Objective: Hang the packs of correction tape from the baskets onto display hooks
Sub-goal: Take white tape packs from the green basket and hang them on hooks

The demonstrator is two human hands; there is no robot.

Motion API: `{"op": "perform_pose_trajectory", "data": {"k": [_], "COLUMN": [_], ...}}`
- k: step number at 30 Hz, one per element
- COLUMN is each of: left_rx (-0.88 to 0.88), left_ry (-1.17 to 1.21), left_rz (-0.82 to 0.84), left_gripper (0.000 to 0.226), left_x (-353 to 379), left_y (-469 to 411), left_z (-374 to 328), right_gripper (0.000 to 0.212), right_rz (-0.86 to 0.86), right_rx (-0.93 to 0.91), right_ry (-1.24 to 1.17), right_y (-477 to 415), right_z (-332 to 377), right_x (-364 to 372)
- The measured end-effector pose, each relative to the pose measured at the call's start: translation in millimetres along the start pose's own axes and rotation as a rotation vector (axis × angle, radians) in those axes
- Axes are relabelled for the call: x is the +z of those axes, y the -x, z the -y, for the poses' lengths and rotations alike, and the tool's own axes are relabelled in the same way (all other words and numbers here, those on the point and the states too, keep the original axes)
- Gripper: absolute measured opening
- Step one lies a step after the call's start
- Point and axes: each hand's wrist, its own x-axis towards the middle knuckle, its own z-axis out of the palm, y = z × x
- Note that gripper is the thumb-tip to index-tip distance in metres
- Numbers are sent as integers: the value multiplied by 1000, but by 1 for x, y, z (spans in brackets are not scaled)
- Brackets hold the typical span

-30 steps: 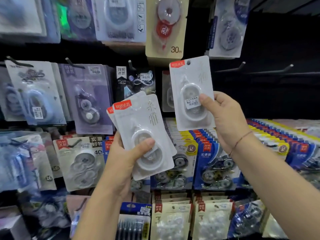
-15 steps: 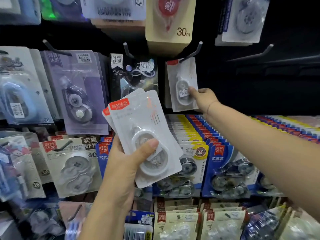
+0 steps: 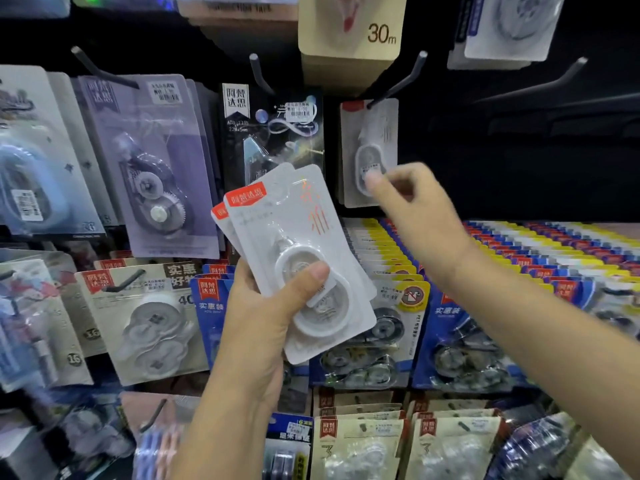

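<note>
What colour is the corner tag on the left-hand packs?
Red-orange tag on white packs; head view.

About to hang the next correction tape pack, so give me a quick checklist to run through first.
1. The hung pack sits on the hook: ok, the rod passes through its top.
2. The right hand is clear of it: cannot tell, blurred fingertips overlap its lower part.
3. The left hand grips the stack of packs: ok, thumb across the front.
4. Packs remain to hang: ok, at least two red corners show.
5. Room on the hook: ok, bare rod sticks out in front.
</note>
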Motion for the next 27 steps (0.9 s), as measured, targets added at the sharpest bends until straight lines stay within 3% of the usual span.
{"op": "perform_pose_trajectory", "data": {"k": [3, 5, 11, 18, 23, 27], "left_rx": [-2, -7, -47, -109, -74, -80], "left_ry": [14, 25, 5, -12, -14, -40], "left_rz": [2, -5, 26, 36, -32, -67], "left_gripper": [74, 73, 78, 59, 48, 50], "left_x": [9, 15, 15, 4, 7, 6], "left_y": [7, 11, 19, 19, 19, 18], "left_z": [-3, -5, -14, -13, -9, -10], "right_gripper": [59, 65, 47, 58, 29, 26], "right_rz": [337, 413, 308, 226, 74, -43], "right_rx": [38, 38, 127, 278, 136, 31], "right_ry": [-81, -68, -128, -271, -276, -284], "right_y": [63, 82, 86, 83, 78, 61], "right_z": [24, 25, 19, 15, 28, 43], "right_x": [-4, -4, -7, -16, -25, -38]}}
